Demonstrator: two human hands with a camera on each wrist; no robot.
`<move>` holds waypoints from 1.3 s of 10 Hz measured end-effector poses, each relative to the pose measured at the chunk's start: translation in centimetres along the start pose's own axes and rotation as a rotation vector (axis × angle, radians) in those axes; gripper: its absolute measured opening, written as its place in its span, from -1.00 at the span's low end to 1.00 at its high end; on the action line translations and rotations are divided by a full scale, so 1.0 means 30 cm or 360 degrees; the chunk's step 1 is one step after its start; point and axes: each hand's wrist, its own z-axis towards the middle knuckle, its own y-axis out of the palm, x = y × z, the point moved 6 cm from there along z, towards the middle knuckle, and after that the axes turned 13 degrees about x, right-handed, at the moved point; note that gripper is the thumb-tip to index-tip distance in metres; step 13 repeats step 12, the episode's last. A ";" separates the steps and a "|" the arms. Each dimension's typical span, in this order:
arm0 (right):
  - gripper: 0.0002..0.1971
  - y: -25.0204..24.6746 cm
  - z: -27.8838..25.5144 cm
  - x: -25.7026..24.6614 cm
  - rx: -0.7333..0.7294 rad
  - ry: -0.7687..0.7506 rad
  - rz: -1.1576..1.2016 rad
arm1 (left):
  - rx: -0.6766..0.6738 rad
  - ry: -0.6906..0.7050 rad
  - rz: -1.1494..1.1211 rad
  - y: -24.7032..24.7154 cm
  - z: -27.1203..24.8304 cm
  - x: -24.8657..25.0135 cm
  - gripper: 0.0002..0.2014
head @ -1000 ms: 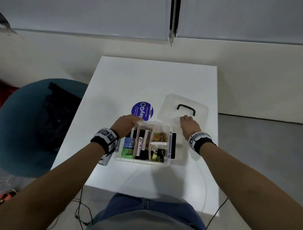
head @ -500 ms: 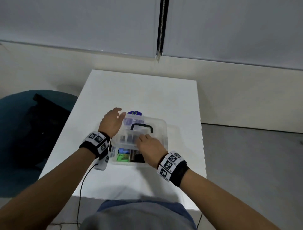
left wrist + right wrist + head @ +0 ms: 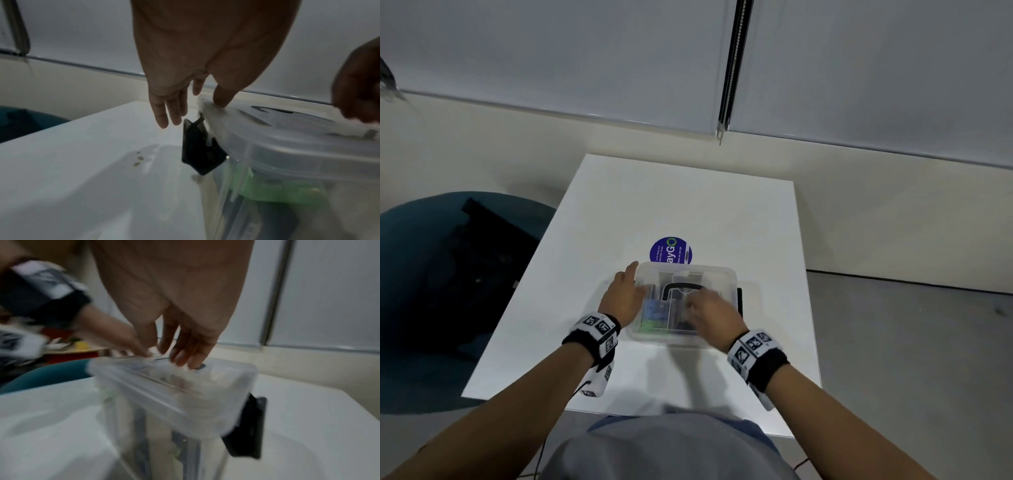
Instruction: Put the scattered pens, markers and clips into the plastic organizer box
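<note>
White table [image 3: 619, 212] by wall. Organizer box [image 3: 654, 334] at table centre, filled, lid [image 3: 709, 275] laid on. Left hand [image 3: 624, 298] fingers apart, thumb pressed on lid corner; right hand [image 3: 710, 317] fingers straight, pressed on lid. Closing step judged; side latch [image 3: 200, 146] unclipped, to be snapped next.

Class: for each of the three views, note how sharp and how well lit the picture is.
Head view: dim, fairly sharp, with hand shadows on the white table. Left wrist view: dim and soft, left hand backlit. Right wrist view: heavy motion blur smears the organizer box and right hand.
</note>
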 end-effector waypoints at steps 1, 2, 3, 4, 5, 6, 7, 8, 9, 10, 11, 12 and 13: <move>-0.56 -0.067 0.033 0.184 0.0448 0.0634 0.0038 | -0.0085 -0.0296 -0.0101 0.014 0.005 -0.057 -0.25; -0.12 -0.003 -0.026 0.353 0.0235 0.1488 0.0397 | -0.0261 -0.0545 -0.0236 0.035 -0.003 -0.081 -0.20; -0.02 0.054 -0.062 0.376 -0.0021 0.1785 0.0748 | -0.0241 -0.0410 -0.0082 0.024 0.021 -0.060 -0.39; -0.07 0.046 -0.046 0.386 0.0120 0.1740 0.0822 | -0.0131 -0.0330 0.0028 0.003 0.053 -0.049 -0.48; -0.10 0.028 -0.017 0.355 0.0232 0.1667 0.0779 | -0.0173 -0.0436 -0.0097 0.017 0.055 -0.014 -0.40; -0.28 0.029 0.018 0.295 0.0289 0.1562 0.0693 | -0.0201 -0.0610 -0.0230 0.037 0.036 0.027 -0.32; -0.49 0.044 0.031 0.248 0.0346 0.1497 0.0438 | -0.0078 -0.0669 -0.0182 0.051 0.025 0.048 -0.36; -0.52 0.069 0.040 0.221 0.0400 0.1469 0.0178 | 0.0011 -0.0719 -0.0110 0.060 0.017 0.068 -0.38; -0.52 0.071 0.049 0.217 0.0365 0.1422 0.0106 | -0.0019 -0.0717 -0.0089 0.058 0.028 0.084 -0.38; -0.53 0.076 0.026 0.232 0.0341 0.1366 0.0054 | -0.0073 -0.0682 -0.0099 0.058 0.026 0.078 -0.39; -0.49 0.066 0.036 0.236 0.0395 0.1372 0.0054 | -0.0072 -0.0628 -0.0098 0.039 0.051 0.085 -0.39; -0.39 0.090 0.015 0.242 0.0353 0.1354 0.0134 | -0.0076 -0.0551 -0.0139 0.031 0.034 0.078 -0.43; -0.39 0.090 0.015 0.242 0.0353 0.1354 0.0134 | -0.0076 -0.0551 -0.0139 0.031 0.034 0.078 -0.43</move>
